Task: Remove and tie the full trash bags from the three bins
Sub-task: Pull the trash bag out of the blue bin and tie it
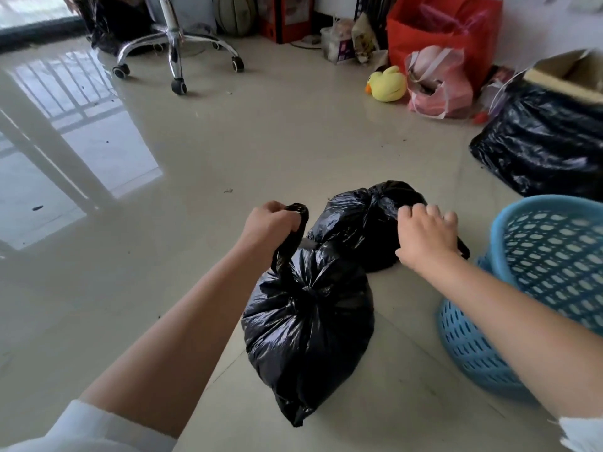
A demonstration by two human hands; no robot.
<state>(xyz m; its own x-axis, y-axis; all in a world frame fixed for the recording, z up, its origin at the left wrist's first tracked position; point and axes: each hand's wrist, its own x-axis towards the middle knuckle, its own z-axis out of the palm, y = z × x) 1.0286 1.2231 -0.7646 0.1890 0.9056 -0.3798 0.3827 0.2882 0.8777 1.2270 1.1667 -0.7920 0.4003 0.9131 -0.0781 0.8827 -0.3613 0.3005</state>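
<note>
A full black trash bag [306, 327] sits on the tiled floor in front of me, its neck gathered into a knot. My left hand [269, 225] is closed around the twisted handle strip that rises from that knot. A second black trash bag [355, 230], also tied, lies just behind it. My right hand [425, 238] rests on top of this second bag with its fingers curled into the plastic. A blue perforated plastic bin [535, 288] lies tipped beside my right forearm, with no bag visible inside it.
A larger black bag [548, 145] with cardboard on top sits at the right. Along the far wall lie a yellow duck toy [388, 84], a pink bag [437, 83] and a red bag [447, 31]. An office chair base [176, 50] stands at the back left.
</note>
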